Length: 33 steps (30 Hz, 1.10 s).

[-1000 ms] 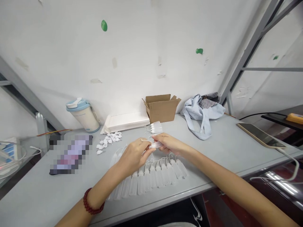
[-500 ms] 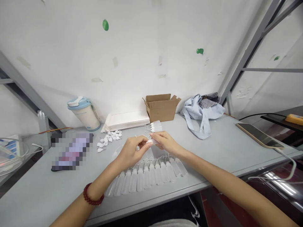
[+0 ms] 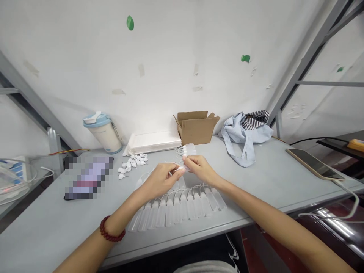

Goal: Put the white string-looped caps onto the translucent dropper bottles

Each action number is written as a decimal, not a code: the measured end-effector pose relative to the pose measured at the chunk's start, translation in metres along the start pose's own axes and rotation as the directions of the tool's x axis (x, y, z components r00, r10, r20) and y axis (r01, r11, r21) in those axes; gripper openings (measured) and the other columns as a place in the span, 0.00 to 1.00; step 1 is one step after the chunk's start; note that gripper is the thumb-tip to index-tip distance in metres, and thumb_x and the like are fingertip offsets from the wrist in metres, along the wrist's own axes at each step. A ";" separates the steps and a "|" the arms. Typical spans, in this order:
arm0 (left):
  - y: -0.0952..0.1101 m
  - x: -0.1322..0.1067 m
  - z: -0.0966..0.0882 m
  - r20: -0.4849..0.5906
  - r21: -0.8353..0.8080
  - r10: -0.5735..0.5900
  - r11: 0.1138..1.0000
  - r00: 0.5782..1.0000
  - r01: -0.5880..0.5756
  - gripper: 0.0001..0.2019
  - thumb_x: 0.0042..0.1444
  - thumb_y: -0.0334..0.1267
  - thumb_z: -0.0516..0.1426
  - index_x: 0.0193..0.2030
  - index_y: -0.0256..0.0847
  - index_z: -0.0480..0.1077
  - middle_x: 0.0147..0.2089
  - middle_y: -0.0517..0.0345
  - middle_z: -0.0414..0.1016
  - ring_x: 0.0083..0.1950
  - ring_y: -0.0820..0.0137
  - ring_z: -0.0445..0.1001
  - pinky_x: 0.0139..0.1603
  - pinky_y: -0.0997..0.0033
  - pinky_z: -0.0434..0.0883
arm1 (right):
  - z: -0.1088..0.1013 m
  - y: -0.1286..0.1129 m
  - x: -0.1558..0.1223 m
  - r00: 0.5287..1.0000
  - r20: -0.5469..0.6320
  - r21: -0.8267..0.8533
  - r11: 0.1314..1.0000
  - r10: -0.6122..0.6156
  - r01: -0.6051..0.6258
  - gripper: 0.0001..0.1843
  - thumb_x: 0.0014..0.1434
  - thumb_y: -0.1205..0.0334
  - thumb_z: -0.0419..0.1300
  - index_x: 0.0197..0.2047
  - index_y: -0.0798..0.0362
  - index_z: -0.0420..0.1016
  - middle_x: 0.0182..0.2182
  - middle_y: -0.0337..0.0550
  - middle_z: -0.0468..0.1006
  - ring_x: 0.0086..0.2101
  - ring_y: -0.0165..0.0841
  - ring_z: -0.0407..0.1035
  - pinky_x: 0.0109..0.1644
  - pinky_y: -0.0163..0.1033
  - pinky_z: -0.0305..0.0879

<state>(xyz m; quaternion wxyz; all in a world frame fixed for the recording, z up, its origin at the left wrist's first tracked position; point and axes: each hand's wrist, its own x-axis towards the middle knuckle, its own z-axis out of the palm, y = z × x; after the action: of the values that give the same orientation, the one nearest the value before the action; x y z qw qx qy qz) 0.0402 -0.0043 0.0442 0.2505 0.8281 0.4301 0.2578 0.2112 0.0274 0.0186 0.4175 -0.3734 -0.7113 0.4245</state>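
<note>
My left hand (image 3: 163, 177) and my right hand (image 3: 200, 168) meet above the middle of the table. Both pinch a small white piece (image 3: 181, 168) between thumb and fingers; much of it is hidden by the fingertips. Below my hands lies a row of translucent, flat bottle-like pieces (image 3: 170, 213), with thin white cords at their upper ends. A few similar pieces (image 3: 189, 149) lie just beyond my right hand. Left of my left hand is a loose cluster of small white pieces with pointed tips (image 3: 133, 162).
Along the wall stand a tumbler (image 3: 104, 132), a stack of white trays or boards (image 3: 155, 141), an open cardboard box (image 3: 196, 131) and a light blue cloth bag (image 3: 241, 138). A blurred purple item (image 3: 89, 178) lies left; a phone with a cable (image 3: 314, 163) lies right.
The camera view has shifted slightly. My left fingers have closed in somewhat, and both hands stay together at the small white piece.
</note>
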 end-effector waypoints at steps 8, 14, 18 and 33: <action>-0.009 -0.001 0.001 -0.019 0.183 0.149 0.973 0.989 -0.143 0.19 0.65 0.40 0.46 0.22 0.40 0.54 0.21 0.65 0.55 0.23 0.75 0.55 0.26 0.72 0.53 | 0.002 -0.002 0.000 0.975 0.116 0.170 0.964 0.188 -0.206 0.25 0.57 0.44 0.54 0.19 0.53 0.54 0.18 0.31 0.50 0.19 0.22 0.43 0.22 0.31 0.44; -0.018 0.000 0.003 -0.016 0.532 0.453 0.758 0.891 -0.376 0.16 0.67 0.36 0.44 0.28 0.39 0.61 0.25 0.58 0.65 0.27 0.69 0.64 0.28 0.70 0.60 | 0.001 0.000 0.002 0.896 0.252 0.236 0.875 0.366 -0.423 0.23 0.58 0.48 0.55 0.19 0.53 0.56 0.13 0.27 0.47 0.16 0.21 0.36 0.18 0.32 0.33; -0.017 -0.002 0.006 0.014 0.680 0.588 0.587 0.809 -0.439 0.14 0.67 0.33 0.44 0.32 0.36 0.65 0.28 0.53 0.69 0.29 0.66 0.66 0.29 0.68 0.63 | -0.006 0.002 0.004 0.856 0.341 0.253 0.839 0.388 -0.481 0.23 0.57 0.46 0.57 0.21 0.52 0.55 0.13 0.26 0.44 0.16 0.21 0.34 0.18 0.31 0.31; 0.000 -0.001 0.000 -0.050 -0.149 -0.086 0.986 0.995 0.078 0.22 0.63 0.47 0.46 0.22 0.38 0.65 0.22 0.63 0.65 0.22 0.76 0.59 0.26 0.74 0.59 | -0.005 -0.015 -0.001 0.989 0.101 0.084 0.990 0.109 -0.117 0.27 0.59 0.41 0.50 0.20 0.52 0.54 0.18 0.32 0.53 0.20 0.23 0.45 0.23 0.33 0.42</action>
<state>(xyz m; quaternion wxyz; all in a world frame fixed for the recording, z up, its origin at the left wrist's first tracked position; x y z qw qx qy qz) 0.0399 -0.0053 0.0440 0.3089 0.7815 0.4506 0.3014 0.2140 0.0228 0.0334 0.3742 -0.3732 -0.6886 0.4964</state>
